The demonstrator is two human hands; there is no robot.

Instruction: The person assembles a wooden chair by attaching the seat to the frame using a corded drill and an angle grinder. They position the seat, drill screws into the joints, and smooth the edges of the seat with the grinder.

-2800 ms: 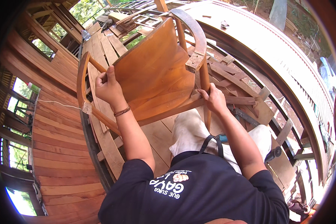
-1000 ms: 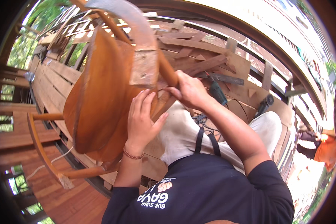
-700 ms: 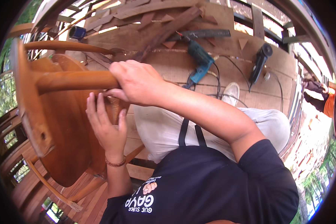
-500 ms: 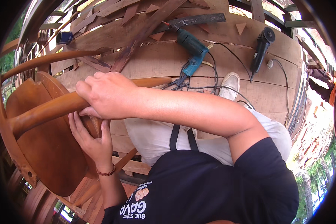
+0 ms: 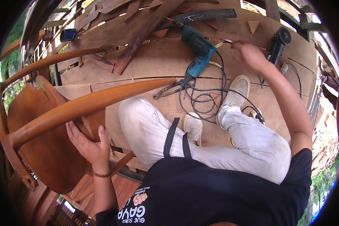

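A brown varnished wooden chair (image 5: 45, 143) lies tipped on its side at the left, with one tapered leg (image 5: 98, 101) pointing right. My left hand (image 5: 89, 145) grips the wood along the seat's edge, thumb apart from the fingers. In the air between a teal power drill (image 5: 200, 47) and a black angle grinder (image 5: 278, 43) is my right hand (image 5: 249, 56). Its loosely bent fingers are a little blurred and nothing shows in them. Both tools lie on the plank floor.
Black cables (image 5: 203, 103) coil on the plank floor (image 5: 154, 56) by my shoes, beside pincers (image 5: 167, 89). Wood offcuts (image 5: 137, 41) and a long dark strip (image 5: 203, 18) lie at the far side. A blue can (image 5: 68, 35) stands at the far left.
My right hand has let go of the chair leg and swung right, toward the grinder. My left hand stays at the chair seat. The view has shifted slightly.
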